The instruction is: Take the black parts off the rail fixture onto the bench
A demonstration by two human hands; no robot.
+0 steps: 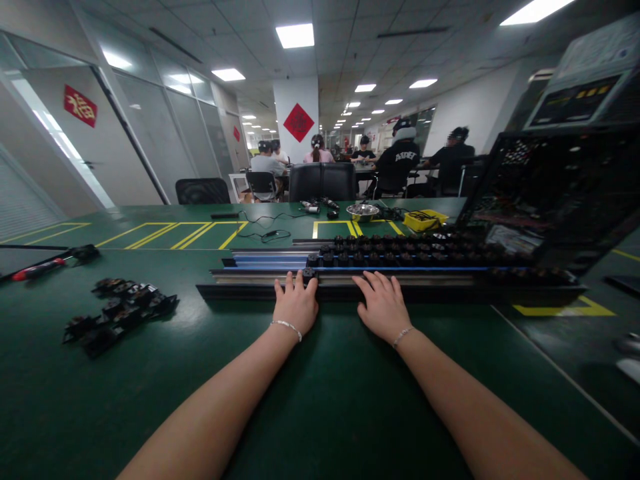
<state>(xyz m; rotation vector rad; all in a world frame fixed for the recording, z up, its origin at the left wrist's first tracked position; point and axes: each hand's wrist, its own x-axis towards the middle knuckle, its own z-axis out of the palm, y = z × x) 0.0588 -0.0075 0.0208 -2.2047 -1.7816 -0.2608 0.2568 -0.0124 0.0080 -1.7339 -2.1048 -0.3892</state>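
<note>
Head view: two bare hands reach forward over a green desk [340, 413] to a set of long, dark rails lying side to side. The left hand [296, 305] has its fingers spread at the nearest rail [440, 294], thumb and forefinger beside a small black block [309, 273]; whether they pinch it, I cannot tell. The right hand [384, 305] is loosely spread, fingertips at the same rail — no object shows in it.

Behind, the blue-striped rail [265, 257] and the rearmost rail [310, 242] carry long rows of black modules, with bare stretches at their left ends. The nearest rail looks much less filled: the lone block by the left hand, a cluster [530, 276] at its right end, and bare track between.

A pile of loose black parts [120, 310] sits well to the left — apparently not mounted. Beyond the rails stand a metal bowl [363, 211] and a yellow tray [425, 220].
</note>
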